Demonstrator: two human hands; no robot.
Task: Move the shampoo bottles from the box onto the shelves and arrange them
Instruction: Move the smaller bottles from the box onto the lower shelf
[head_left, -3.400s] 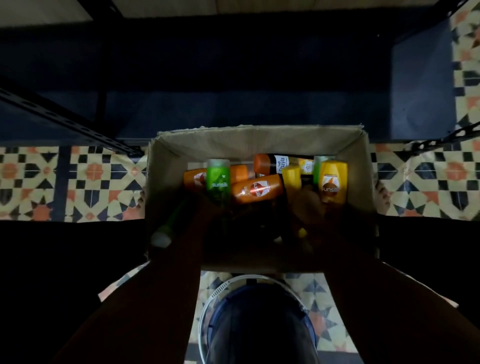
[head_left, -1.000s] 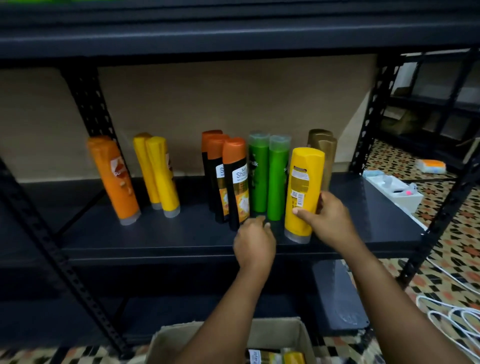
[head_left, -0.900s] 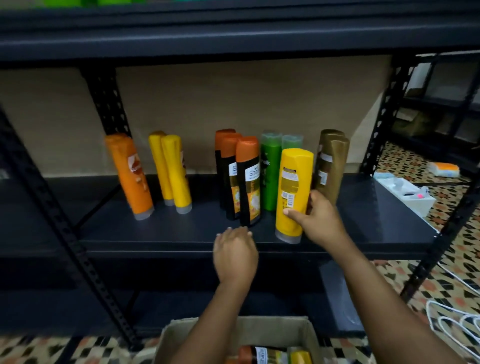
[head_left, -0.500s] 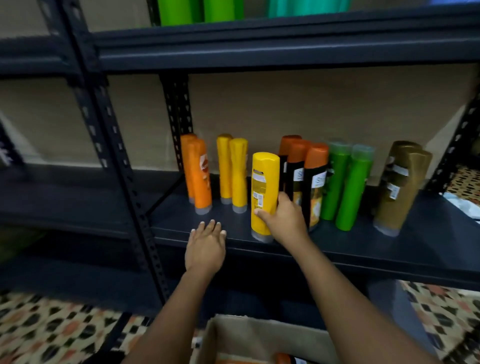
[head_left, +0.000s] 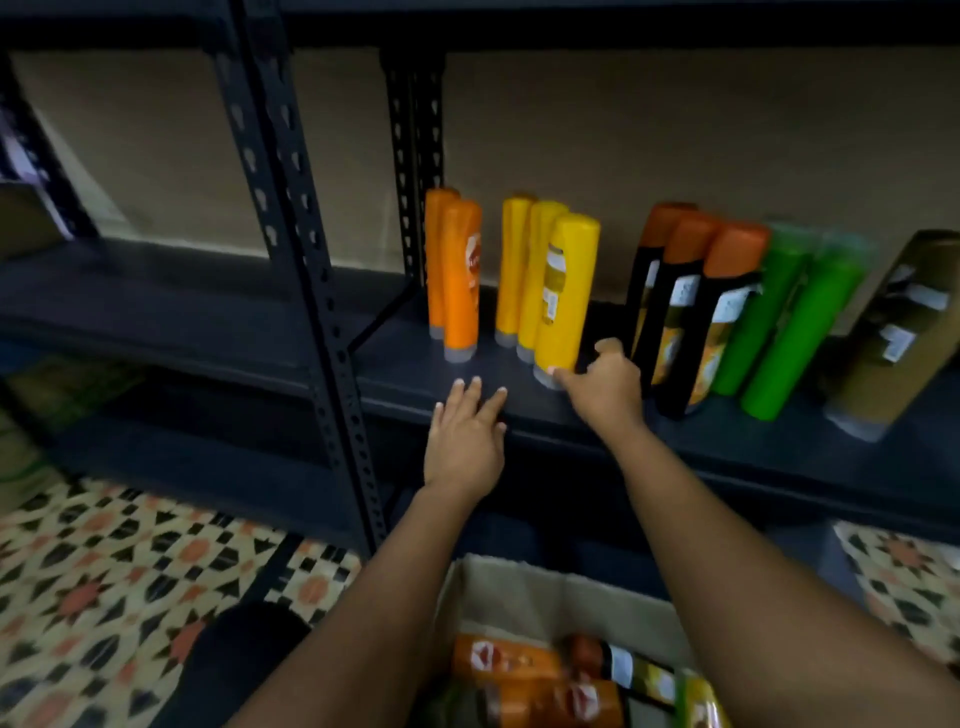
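Light: dim indoor light is falling from the front, leaving the shelf (head_left: 675, 431) undersides dark.
Blur: motion blur is smearing everything.
Edges: wide-angle distortion is tilting the uprights (head_left: 291, 208) and right bottles (head_left: 893, 332).

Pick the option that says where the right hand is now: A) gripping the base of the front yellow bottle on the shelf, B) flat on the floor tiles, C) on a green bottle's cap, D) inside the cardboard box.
A: the right hand curls round the grey base of the front yellow bottle, standing on the shelf in line with two other yellow bottles.
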